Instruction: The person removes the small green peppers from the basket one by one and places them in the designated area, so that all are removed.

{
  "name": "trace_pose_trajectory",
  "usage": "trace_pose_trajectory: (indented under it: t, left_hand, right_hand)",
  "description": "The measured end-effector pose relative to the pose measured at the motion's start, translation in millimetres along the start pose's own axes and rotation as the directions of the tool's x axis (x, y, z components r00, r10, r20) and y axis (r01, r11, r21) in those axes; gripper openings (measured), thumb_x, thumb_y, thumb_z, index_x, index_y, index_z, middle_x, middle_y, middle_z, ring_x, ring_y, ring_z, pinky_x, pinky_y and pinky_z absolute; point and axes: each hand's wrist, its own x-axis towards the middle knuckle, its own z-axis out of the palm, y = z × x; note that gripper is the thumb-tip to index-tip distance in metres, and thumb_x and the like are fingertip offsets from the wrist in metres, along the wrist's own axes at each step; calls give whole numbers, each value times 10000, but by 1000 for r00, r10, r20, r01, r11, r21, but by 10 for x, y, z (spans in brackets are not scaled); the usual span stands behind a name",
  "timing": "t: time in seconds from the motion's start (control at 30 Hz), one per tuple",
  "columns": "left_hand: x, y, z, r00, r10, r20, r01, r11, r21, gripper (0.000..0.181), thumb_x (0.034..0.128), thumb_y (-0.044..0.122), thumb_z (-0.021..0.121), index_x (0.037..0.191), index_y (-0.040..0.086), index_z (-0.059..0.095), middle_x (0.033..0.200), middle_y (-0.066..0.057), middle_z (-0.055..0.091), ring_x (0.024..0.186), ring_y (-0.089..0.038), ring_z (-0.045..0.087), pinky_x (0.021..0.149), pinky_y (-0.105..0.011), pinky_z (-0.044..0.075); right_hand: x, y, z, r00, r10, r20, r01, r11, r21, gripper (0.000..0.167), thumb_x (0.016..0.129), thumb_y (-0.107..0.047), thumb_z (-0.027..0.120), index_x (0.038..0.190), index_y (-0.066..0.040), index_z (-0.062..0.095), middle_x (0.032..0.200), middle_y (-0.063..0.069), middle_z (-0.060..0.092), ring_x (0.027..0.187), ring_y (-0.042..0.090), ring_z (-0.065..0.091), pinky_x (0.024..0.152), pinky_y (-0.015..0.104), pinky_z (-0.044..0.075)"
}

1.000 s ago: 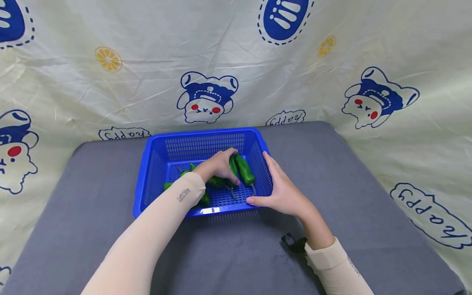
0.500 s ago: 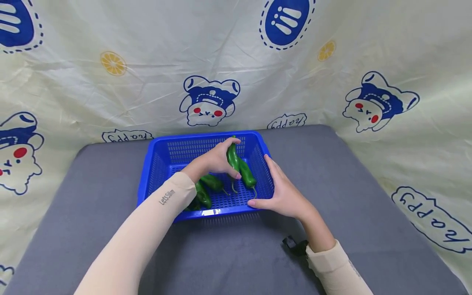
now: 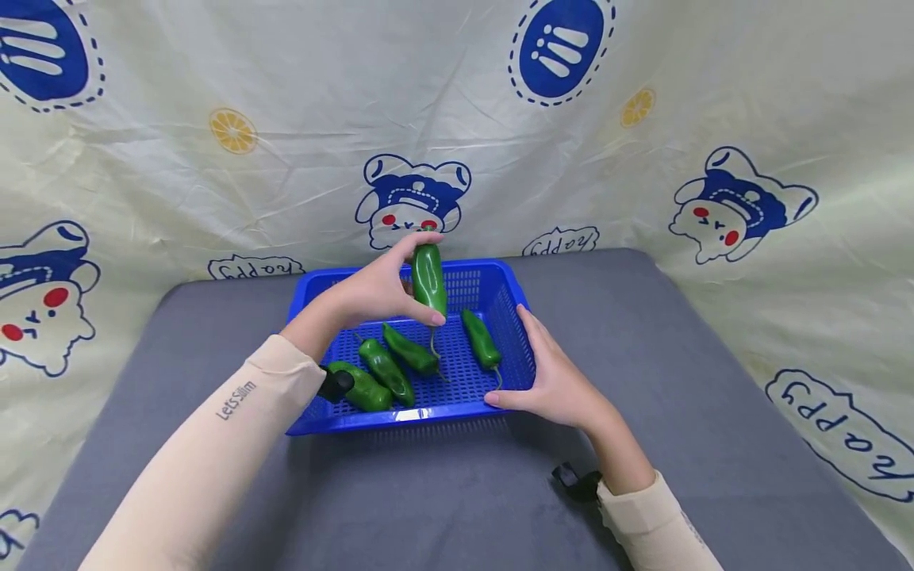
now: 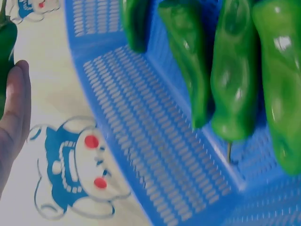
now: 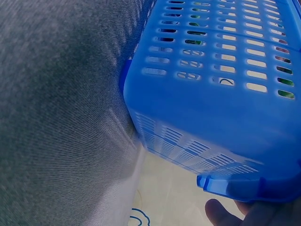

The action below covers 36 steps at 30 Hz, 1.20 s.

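Note:
My left hand grips a long green pepper between thumb and fingers, upright with its stem hanging down, above the blue basket. Part of that pepper shows at the left edge of the left wrist view, beside the fingers. At the basket's front right corner, my right hand holds the rim, thumb on the front edge and fingers along the right side. Inside lie several green peppers: a single one on the right, and a group including a middle pepper on the left.
The perforated basket stands on a grey cloth-covered table. Behind it hangs a pale printed curtain. Black wrist straps are visible, one left and one right.
My left hand has lifted the green pepper up out of the basket and moved left, uncovering the peppers beneath. My right hand stays on the basket's corner.

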Motion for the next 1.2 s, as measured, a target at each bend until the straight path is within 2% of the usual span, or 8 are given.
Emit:
trace_pose_trajectory:
  t: [0.27,0.47,0.63,0.77,0.97,1.2]
  left_hand:
    - [-413,-14,-333,997,20,-80,-24,999,-47,1049,733,42,869,1490,444,264,1421,-99,347,1097,-320,652,870,-392,582]
    - [-797,-114,-599,989,2,-148,-13,998,-69,1052,760,18,840,1512,412,218,1500,-97,289,1203,-341,604,898,-382,575]
    - [-990,-226,-754,981,8,-194,-26,996,-90,1059,766,-16,822,1522,405,212,1511,-77,287,1222,-310,583,903,-334,570]
    - [-1143,-351,-854,975,2,-220,-21,996,-85,1058,774,-36,808,1532,403,216,1541,-81,273,1218,-286,578,883,-309,574]
    - [-1414,-597,-1002,969,-28,-246,21,999,-33,1083,796,12,808,1562,403,149,1596,-152,207,1188,-263,593,863,-285,579]
    - [-1647,-941,-1116,960,-104,-261,99,995,-30,1128,793,36,814,1584,373,83,1593,-229,149,1106,-163,630,840,-269,579]
  right_hand:
    - [2,33,23,1000,3,-5,-3,1000,-25,1292,718,-522,847,1602,-236,-49,1677,91,29,1529,386,117,1126,702,240]
    - [14,52,28,1000,1,-8,-1,1000,-32,1291,720,-519,848,1602,-241,-54,1677,98,30,1522,401,134,1116,704,256]
    - [-60,106,-53,998,37,-41,-40,997,-63,1288,735,-483,849,1600,-227,-70,1674,127,26,1498,454,165,1066,732,295]
    - [-83,132,-101,998,42,-49,-46,996,-79,1292,735,-499,846,1600,-229,-74,1677,114,15,1505,447,152,1066,739,285]
    - [-24,100,-62,999,11,-32,-14,998,-66,1289,731,-507,845,1602,-232,-64,1679,89,14,1517,418,139,1085,730,272]
    - [31,53,17,1000,-10,-11,9,999,-31,1277,740,-473,849,1603,-227,-59,1677,107,25,1508,429,164,1077,722,294]
